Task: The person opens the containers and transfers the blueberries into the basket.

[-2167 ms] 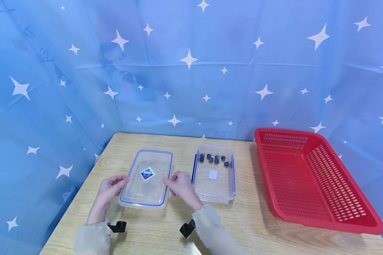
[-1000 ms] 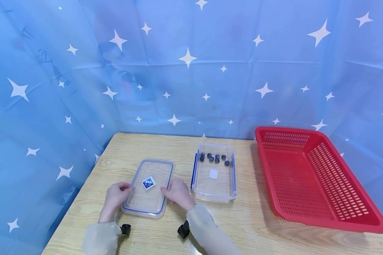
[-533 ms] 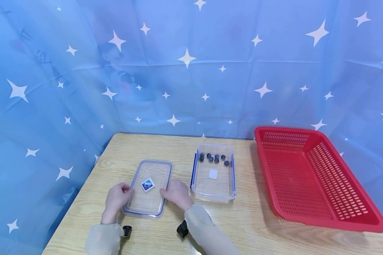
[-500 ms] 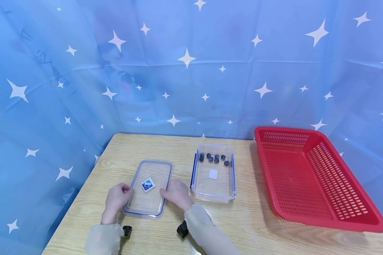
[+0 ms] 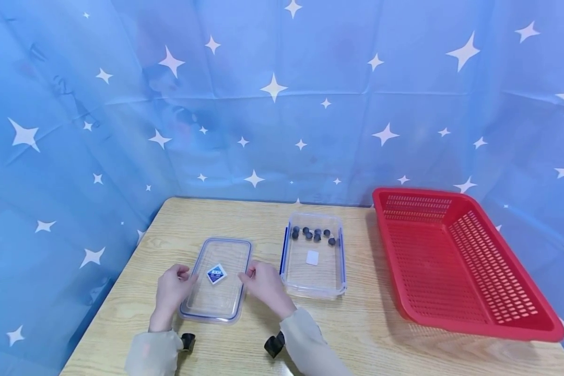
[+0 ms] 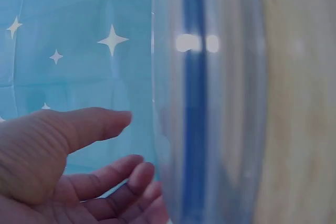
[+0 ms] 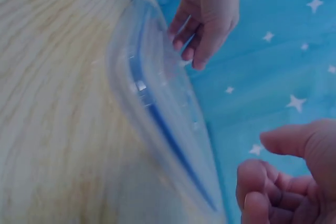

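A clear plastic lid (image 5: 216, 300) with a blue seal line and a diamond-shaped label (image 5: 216, 273) lies on the wooden table. My left hand (image 5: 173, 288) is at its left edge. In the left wrist view that hand's thumb and fingers (image 6: 107, 124) are spread apart, with the lid's rim (image 6: 195, 129) beside them and nothing between. My right hand (image 5: 262, 282) hovers at the lid's right edge, fingers loosely curled and holding nothing; the right wrist view shows a gap between it and the lid (image 7: 168, 124).
Right of the lid stands a clear box (image 5: 326, 274) with several dark round pieces (image 5: 308, 235) resembling blueberries and a white square (image 5: 312, 257) inside. A large red perforated basket (image 5: 432, 271) sits farther right. A blue starry curtain (image 5: 282, 130) hangs behind the table (image 5: 136, 292).
Both hands brought the lid nearer and lowered it onto the table. Since half a second ago, the right hand has let go and lifted off its edge; the left fingers have loosened.
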The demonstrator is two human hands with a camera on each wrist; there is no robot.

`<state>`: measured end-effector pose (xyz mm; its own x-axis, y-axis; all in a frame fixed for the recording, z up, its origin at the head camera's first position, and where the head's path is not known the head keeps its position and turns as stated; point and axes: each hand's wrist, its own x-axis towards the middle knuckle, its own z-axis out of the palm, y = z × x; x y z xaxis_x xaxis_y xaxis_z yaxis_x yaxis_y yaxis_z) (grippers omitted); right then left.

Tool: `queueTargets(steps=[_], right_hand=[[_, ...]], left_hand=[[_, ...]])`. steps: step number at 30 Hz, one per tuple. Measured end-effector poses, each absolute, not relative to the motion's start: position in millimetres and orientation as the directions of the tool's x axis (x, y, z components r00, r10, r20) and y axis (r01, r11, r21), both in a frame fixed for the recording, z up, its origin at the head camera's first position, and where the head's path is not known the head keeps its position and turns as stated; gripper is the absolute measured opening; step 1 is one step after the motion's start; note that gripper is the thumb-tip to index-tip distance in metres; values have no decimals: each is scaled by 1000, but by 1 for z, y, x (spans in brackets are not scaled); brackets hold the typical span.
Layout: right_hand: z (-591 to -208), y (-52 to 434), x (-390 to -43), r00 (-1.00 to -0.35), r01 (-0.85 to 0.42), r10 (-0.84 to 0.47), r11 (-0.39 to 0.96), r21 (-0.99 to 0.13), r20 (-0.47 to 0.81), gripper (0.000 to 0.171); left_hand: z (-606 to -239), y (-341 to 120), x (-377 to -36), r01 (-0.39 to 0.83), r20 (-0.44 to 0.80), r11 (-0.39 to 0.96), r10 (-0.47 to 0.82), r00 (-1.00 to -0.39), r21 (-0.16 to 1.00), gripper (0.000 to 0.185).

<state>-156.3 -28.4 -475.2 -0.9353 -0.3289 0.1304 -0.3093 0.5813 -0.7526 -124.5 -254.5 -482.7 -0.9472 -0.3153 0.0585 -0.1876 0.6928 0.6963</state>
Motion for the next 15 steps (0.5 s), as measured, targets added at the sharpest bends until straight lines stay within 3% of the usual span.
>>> queueTargets(steps=[8, 15], right_hand=[[-454, -20, -154, -890, -420, -357, 393, -818, 285, 19], [-435, -5, -162, -887, -425, -312, 265, -865, 340, 13]], left_hand=[[-473, -241, -135, -80, 163, 632, -318, -934, 771, 21], [-465, -226, -146, -4, 200, 574, -293, -935, 819, 16]])
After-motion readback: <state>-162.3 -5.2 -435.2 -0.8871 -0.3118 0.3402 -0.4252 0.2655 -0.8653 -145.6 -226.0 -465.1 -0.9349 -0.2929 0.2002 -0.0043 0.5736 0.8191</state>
